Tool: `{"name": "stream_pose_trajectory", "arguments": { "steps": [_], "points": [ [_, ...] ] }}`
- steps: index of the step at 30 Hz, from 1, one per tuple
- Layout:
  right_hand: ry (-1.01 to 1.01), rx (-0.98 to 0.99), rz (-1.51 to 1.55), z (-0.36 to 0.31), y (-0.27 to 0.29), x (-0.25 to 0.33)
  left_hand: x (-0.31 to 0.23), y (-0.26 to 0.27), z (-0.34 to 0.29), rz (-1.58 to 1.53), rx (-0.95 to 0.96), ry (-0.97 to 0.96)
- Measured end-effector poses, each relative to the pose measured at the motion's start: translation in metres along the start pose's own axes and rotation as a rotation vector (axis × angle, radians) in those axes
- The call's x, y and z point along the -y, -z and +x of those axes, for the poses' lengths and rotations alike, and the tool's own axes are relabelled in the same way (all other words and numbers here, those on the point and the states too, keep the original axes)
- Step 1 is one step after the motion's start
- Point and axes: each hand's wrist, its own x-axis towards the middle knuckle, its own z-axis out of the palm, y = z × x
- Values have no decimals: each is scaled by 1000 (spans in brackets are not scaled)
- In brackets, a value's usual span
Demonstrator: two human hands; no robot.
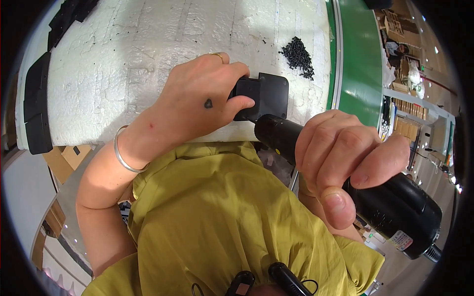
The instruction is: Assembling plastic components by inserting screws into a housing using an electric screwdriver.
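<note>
My left hand (197, 96) presses a flat black plastic part (274, 96) onto the white work surface, its thumb on top and its fingers curled over the far side. A black cylindrical electric screwdriver (402, 209) is wrapped in my right hand (340, 150). The tool slants from the lower right toward the part, its front end close to the edge by my left thumb. Whether the bit touches the part I cannot tell, as the tip is largely hidden. Beyond the part, to the right, lies a pile of small black screws (297, 56).
Several black plastic parts lie along the left edge (37, 103) and at the far left corner (71, 19) of the white-covered table (148, 34). A metal rail and a green surface (359, 54) border it on the right. Cardboard (64, 165) sits below at the left.
</note>
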Motion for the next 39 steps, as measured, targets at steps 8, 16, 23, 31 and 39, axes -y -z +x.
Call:
{"name": "stream_pose_trajectory", "arguments": {
  "steps": [8, 16, 23, 31, 39],
  "points": [
    [13, -29, 8, 6, -2, 0, -1, 2, 8, 14, 73, 88],
    [143, -733, 217, -9, 6, 14, -13, 37, 12, -1261, -366, 503],
    [-200, -667, -143, -8, -5, -28, -51, 24, 2, -972, -298, 308],
    [-320, -523, 245, -21, -6, -15, -26, 77, -8, -1687, 111, 589],
    [-99, -437, 786, -56, 39, -11, -7, 138, -50, -1540, -344, 461]
  ]
}}
